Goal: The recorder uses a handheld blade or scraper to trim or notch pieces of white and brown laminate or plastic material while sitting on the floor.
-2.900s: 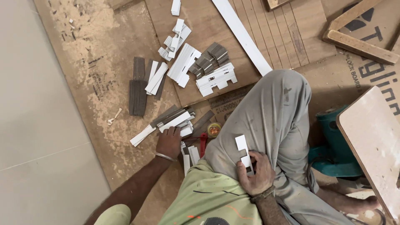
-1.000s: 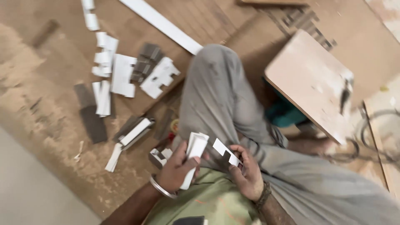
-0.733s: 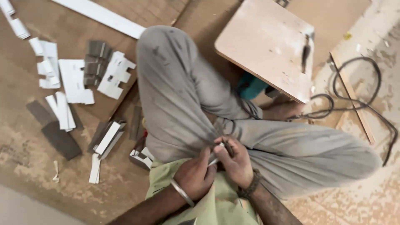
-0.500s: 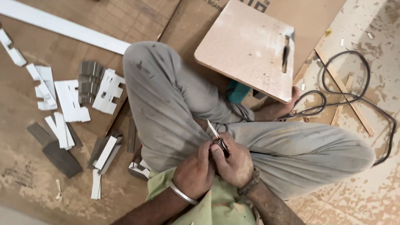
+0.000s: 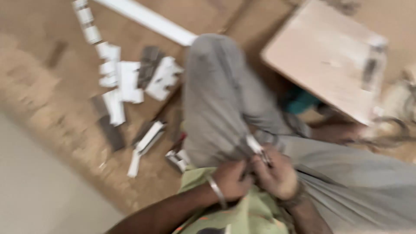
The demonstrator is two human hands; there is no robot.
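The person sits on the floor with both hands drawn in close over the lap, against the grey trouser leg. The left hand, a metal bangle at its wrist, is curled inward; its grip is closed, though the blur hides what exactly the fingers pinch. The right hand curls toward it, nearly touching, with its grip closed around a small white strip piece that juts up and away from the lap. Both forearms angle in from the bottom edge of the view.

Left of the trouser leg, scattered white and grey offcuts lie on the brown floor, well apart from the hands. A long white strip lies beyond the knee. Right of the trouser leg, a pale wooden board sits near, its lower edge close above the right hand.
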